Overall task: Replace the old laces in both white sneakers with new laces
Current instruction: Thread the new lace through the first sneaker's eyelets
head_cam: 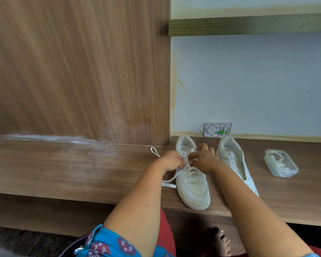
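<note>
Two white sneakers stand on a wooden ledge [82, 173], toes toward me. The left sneaker [193, 188] carries a white lace [170, 179] threaded through its lower eyelets; loose ends trail off to its left. My left hand [171, 161] and my right hand [204, 158] meet over its upper eyelets, each pinching a piece of the lace. The right sneaker [232, 156] has bare eyelets with no lace visible, and my right forearm covers its toe.
A clear plastic box [281, 163] holding white laces sits on the ledge to the right of the sneakers. A small white wall box [218, 129] is mounted behind them. A wooden panel [78, 71] rises at the back left. My bare foot [223, 242] shows below the ledge.
</note>
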The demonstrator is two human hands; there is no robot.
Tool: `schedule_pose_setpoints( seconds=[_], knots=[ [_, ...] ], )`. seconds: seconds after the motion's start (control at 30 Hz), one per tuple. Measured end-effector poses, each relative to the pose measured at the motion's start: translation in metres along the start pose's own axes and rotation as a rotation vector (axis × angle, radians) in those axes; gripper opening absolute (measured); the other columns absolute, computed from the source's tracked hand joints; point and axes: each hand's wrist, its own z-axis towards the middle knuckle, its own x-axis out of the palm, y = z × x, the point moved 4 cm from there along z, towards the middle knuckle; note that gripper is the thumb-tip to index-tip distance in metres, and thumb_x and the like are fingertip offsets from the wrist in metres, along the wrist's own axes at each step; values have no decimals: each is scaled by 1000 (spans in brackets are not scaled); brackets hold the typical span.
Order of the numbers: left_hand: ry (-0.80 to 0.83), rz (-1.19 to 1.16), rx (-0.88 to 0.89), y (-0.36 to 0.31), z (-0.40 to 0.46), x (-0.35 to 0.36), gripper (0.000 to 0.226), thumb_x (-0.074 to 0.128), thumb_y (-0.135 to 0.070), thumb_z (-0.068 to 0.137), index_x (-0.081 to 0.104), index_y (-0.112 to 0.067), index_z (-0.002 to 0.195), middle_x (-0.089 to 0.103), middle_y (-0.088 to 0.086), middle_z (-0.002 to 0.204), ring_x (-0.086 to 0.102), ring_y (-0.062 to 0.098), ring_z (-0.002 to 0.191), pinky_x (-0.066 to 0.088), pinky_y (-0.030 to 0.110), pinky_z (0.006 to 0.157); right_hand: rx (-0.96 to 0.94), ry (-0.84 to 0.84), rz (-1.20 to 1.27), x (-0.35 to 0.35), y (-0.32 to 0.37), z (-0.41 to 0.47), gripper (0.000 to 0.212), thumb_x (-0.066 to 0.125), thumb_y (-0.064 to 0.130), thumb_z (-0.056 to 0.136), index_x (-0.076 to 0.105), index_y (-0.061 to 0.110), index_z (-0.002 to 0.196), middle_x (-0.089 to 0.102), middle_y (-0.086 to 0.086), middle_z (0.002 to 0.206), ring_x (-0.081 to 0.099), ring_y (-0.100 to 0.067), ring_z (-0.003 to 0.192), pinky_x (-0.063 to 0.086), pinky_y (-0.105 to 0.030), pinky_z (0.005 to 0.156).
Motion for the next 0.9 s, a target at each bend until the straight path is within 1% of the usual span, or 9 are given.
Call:
schedule_pose_setpoints(
  seconds=[0.13, 0.2, 0.27, 0.37, 0.47, 0.57, 0.7, 0.8, 0.9],
  knots=[
    [17, -96, -52, 2, 2, 4, 33, 62, -33, 94, 70, -1, 100, 68, 12, 110, 60, 24, 111, 42, 35, 99, 9, -54, 83, 5, -4, -1, 19, 54, 39, 94, 65, 36, 109, 26, 0, 137, 25, -26, 126, 36, -43, 101],
    [-2, -114, -64, 1, 1, 4, 30, 65, -28, 92, 69, 0, 102, 68, 12, 111, 60, 23, 108, 44, 33, 94, 25, -78, 108, 9, -5, -2, 19, 54, 40, 95, 65, 35, 109, 24, 1, 138, 25, -24, 126, 37, -43, 99],
    [-29, -153, -94, -1, 0, 4, 25, 69, -21, 88, 69, 1, 99, 67, 11, 102, 59, 19, 96, 43, 28, 85, 46, -97, 157, 13, -6, -3, 20, 54, 40, 95, 65, 33, 109, 23, 3, 139, 26, -24, 124, 36, -42, 99],
    [-75, -163, -56, -2, 0, 1, 10, 75, -14, 81, 69, -6, 79, 70, 12, 97, 63, 20, 95, 47, 28, 85, 53, -133, 243, 19, -8, -2, 17, 57, 37, 94, 66, 28, 106, 26, 2, 138, 27, -25, 123, 34, -41, 104],
    [-164, 30, 61, -8, -2, -4, 12, 78, -16, 74, 68, -16, 68, 71, -1, 83, 66, 16, 87, 54, 34, 84, 29, -214, 273, 19, -7, -5, 14, 60, 31, 92, 67, 23, 101, 29, 1, 139, 27, -26, 124, 36, -43, 101],
    [-233, 349, 177, -26, -9, -7, 9, 78, -24, 72, 69, -23, 72, 59, -14, 66, 63, 14, 80, 47, 32, 84, -56, -336, 56, 17, -1, -10, 14, 53, 25, 94, 64, 20, 102, 28, 3, 144, 24, -26, 130, 32, -48, 100],
    [-234, 401, 241, -28, -11, -13, 3, 74, -25, 78, 73, -27, 77, 59, -17, 71, 63, 13, 93, 43, 32, 91, -111, -534, -203, 30, 5, -18, 15, 54, 16, 89, 63, 16, 100, 42, -5, 139, 37, -33, 125, 31, -53, 100],
    [-138, 208, 190, -12, -6, -16, 2, 76, -24, 81, 74, -25, 81, 61, -16, 77, 60, 13, 91, 48, 30, 88, -52, -483, 1, 36, 1, -14, 18, 48, 21, 96, 63, 20, 107, 34, 1, 142, 29, -28, 129, 31, -50, 101],
    [-139, 265, 28, -1, -5, -19, 4, 69, -28, 88, 70, -26, 90, 64, -8, 92, 59, 19, 98, 43, 37, 96, 20, -413, 450, 32, -8, -9, 20, 53, 15, 94, 67, 29, 93, 38, 3, 136, 32, -24, 125, 37, -46, 98]
  ],
)
